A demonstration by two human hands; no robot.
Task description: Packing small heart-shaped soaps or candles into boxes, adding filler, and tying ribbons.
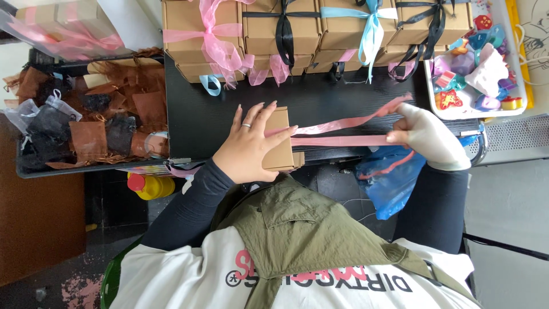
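Nearest the body: a small kraft cardboard box (278, 140) sits at the near edge of the black worktop (320, 100), partly overhanging it. Left hand (247, 146) lies flat on the lid, fingers spread, a ring on one finger; it presses down and does not close around anything. A pink satin ribbon (343, 130) runs out from under that hand in two strands toward the right. Right hand (423, 134) has its grip closed on both strands, pulling them taut and level.

Below the worktop: a blue plastic bag (389, 177) and a yellow bottle with a red cap (150, 185).

Left: a black tray (34, 166) of brown and black organza pouches. Right: a white tray (440, 109) of coloured trinkets.

Far edge: stacked kraft boxes already tied with pink, black and light-blue bows (286, 31).

Risk, as judged: the box overhangs the edge, so a hard pull to the right could drag or tip it off. If the flat hand loosens, the ribbon may slide off centre or twist.
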